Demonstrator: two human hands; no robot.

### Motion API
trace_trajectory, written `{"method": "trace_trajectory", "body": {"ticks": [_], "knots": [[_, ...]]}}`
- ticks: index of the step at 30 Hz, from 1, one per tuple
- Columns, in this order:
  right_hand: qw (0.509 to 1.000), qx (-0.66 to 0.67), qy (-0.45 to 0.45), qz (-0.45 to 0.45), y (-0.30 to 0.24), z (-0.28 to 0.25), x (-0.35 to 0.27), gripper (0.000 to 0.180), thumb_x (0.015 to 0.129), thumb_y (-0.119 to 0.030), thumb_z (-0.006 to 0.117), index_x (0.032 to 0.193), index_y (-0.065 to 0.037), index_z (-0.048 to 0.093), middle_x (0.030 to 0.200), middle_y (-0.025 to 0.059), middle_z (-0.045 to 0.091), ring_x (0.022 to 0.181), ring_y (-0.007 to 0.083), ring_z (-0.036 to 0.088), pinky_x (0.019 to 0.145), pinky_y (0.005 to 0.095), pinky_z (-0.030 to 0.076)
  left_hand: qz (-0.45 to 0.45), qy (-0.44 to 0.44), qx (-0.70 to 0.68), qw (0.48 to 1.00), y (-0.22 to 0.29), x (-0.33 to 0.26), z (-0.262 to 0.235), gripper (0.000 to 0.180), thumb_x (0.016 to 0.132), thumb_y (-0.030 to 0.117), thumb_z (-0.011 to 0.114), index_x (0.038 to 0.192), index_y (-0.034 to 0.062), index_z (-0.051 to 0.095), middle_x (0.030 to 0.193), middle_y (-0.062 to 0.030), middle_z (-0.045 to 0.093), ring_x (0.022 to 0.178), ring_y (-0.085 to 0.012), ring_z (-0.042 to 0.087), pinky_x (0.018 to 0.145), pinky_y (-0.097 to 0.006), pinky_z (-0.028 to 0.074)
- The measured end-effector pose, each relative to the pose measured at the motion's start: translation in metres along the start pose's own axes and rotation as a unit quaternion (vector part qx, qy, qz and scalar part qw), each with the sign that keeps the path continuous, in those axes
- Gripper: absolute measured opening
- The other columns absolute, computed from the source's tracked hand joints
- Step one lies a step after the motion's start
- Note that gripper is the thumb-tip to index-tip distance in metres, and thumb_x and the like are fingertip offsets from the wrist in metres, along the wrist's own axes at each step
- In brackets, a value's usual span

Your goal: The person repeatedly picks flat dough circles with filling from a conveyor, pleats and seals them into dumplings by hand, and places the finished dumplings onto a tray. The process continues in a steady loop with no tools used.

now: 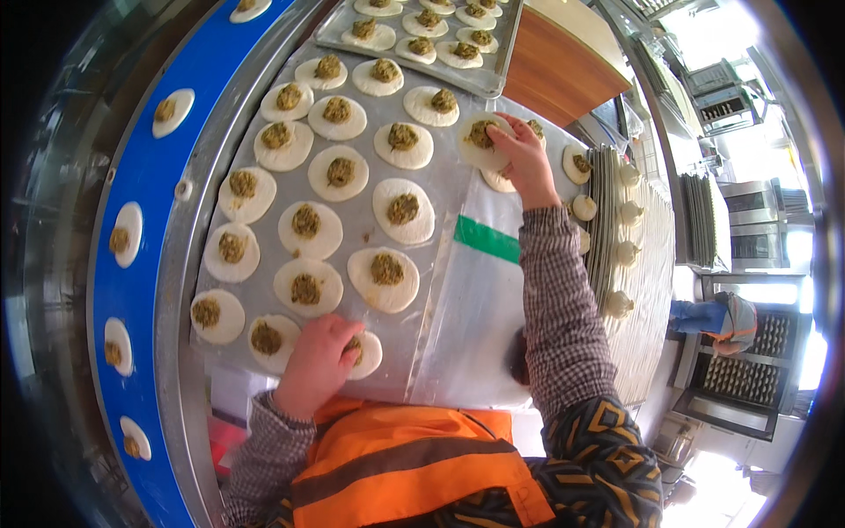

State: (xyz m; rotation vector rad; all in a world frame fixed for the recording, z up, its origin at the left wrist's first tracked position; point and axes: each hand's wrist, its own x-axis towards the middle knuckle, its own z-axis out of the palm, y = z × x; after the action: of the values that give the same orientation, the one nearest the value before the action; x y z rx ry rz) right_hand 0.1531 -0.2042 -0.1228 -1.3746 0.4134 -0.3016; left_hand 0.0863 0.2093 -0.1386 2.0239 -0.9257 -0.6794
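Note:
Rows of flat dough rounds, each with a mound of greenish-brown filling, such as this dough round [305, 220], lie on the metal table [414, 290]. My right hand [525, 163] is at the far right side of the table, its fingers closed on the edge of a filled dough round [475, 151] and touching its filling. Near the front edge, my left hand [315, 365] has its fingers curled over another filled dough round [370, 356], covering part of it. Just left of that hand lies a further filled round [270, 341].
A blue conveyor belt [132, 299] with filled rounds runs along the left. A metal tray [488, 81] of rounds sits at the far end. Stacked trays [603, 211] with shaped buns [619, 304] stand right. A person [731, 321] stands by a rack in the background.

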Motion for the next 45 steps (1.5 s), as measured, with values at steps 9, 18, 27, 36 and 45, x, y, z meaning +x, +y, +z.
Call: {"method": "trace_trajectory", "body": {"ticks": [9, 18, 27, 36, 45], "knots": [[0.872, -0.477, 0.063, -0.095, 0.008, -0.039, 0.092, 0.046, 0.087, -0.018, 0.069, 0.125, 0.004, 0.055, 0.117, 0.0192, 0.064, 0.107, 0.0272, 0.065, 0.09, 0.0378, 0.053, -0.054, 0.028, -0.015, 0.998, 0.025, 0.014, -0.028, 0.045, 0.079, 0.01, 0.07, 0.122, 0.002, 0.058, 0.121, -0.0188, 0.058, 0.113, -0.0379, 0.053, 0.097, -0.042, 0.044], [0.777, -0.625, -0.034, 0.069, -0.011, -0.063, 0.006, 0.059, 0.072, -0.043, 0.076, 0.112, 0.0, 0.067, 0.106, 0.0179, 0.069, 0.097, 0.0305, 0.067, 0.085, 0.036, 0.052, 0.039, -0.059, -0.097, 0.993, 0.073, 0.09, -0.038, 0.032, 0.084, 0.008, 0.069, 0.115, 0.002, 0.062, 0.109, -0.012, 0.062, 0.091, -0.0199, 0.062, 0.079, -0.03, 0.052], [0.908, -0.413, 0.068, 0.002, -0.001, -0.061, -0.041, 0.035, 0.07, -0.023, 0.081, 0.085, -0.001, 0.059, 0.077, 0.0078, 0.063, 0.073, 0.0187, 0.062, 0.067, 0.0324, 0.049, 0.071, -0.052, -0.24, 0.967, 0.092, 0.369, -0.003, 0.025, 0.093, 0.019, 0.065, 0.107, -0.0019, 0.062, 0.092, -0.0011, 0.067, 0.083, -0.0083, 0.061, 0.076, -0.024, 0.05], [0.924, 0.348, 0.05, 0.154, 0.019, -0.095, -0.106, 0.038, 0.089, -0.009, 0.068, 0.122, 0.006, 0.056, 0.108, 0.0106, 0.067, 0.098, 0.0169, 0.066, 0.089, 0.0308, 0.054, 0.055, -0.115, 0.233, 0.964, 0.1, 0.534, 0.081, 0.07, 0.074, 0.049, 0.072, 0.117, -0.0053, 0.062, 0.111, -0.0249, 0.066, 0.099, -0.0355, 0.065, 0.082, -0.039, 0.052], [0.847, -0.45, 0.229, 0.165, -0.016, -0.125, -0.232, 0.045, 0.08, -0.01, 0.069, 0.123, 0.002, 0.057, 0.115, 0.0201, 0.062, 0.101, 0.0325, 0.064, 0.088, 0.039, 0.051, 0.103, -0.081, 0.088, 0.987, 0.122, 0.485, 0.073, 0.04, 0.072, 0.028, 0.077, 0.096, 0.0034, 0.057, 0.092, -0.0088, 0.066, 0.083, -0.017, 0.063, 0.072, -0.032, 0.05]]}}
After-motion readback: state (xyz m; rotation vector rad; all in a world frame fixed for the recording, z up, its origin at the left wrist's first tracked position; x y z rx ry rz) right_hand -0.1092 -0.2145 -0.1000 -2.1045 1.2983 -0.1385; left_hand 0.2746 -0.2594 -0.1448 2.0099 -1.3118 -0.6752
